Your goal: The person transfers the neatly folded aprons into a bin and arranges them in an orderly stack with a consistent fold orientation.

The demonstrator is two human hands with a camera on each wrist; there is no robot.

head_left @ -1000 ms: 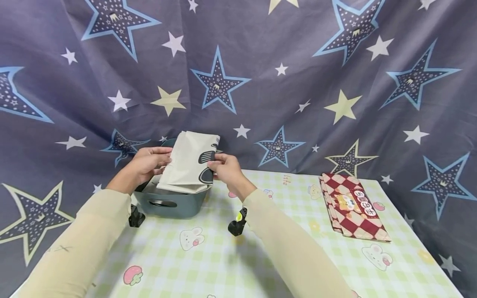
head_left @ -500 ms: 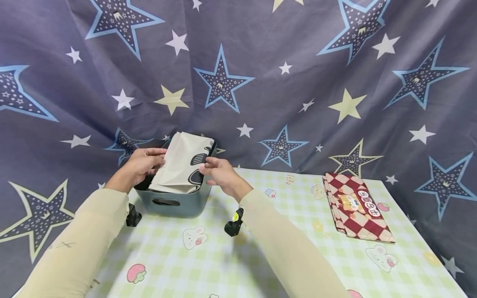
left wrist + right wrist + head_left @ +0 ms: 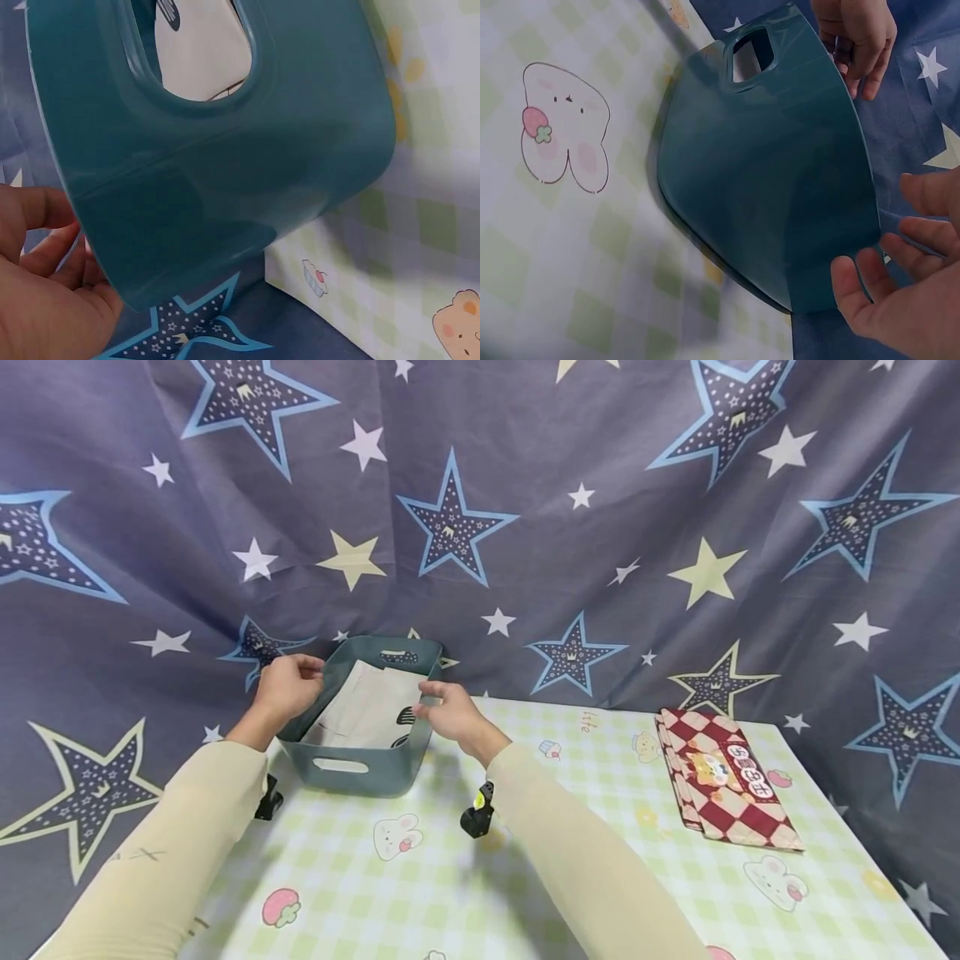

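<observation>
A folded white cloth [image 3: 367, 706] with black printed shapes lies inside the blue-green plastic basket [image 3: 352, 782]. In the left wrist view, part of the cloth [image 3: 201, 56] shows through the basket's handle slot. My left hand [image 3: 288, 687] is at the basket's left rim, fingers loosely bent and holding no cloth. My right hand [image 3: 455, 717] is by the right rim. In the right wrist view, the right hand [image 3: 911, 277] has its fingers spread beside the basket wall [image 3: 772, 176]. Whether either hand touches the rim is hard to tell.
A folded red-and-cream checked cloth [image 3: 723, 781] with a cartoon animal lies at the table's right. A green-and-white checked cover [image 3: 405, 893] spreads over the table. Behind it hangs a grey-blue curtain [image 3: 525, 552] with stars, close to the basket's back.
The white cloth has gone down from both hands into the basket, and the hands have let go of it. The basket's far rim and handle slots now show.
</observation>
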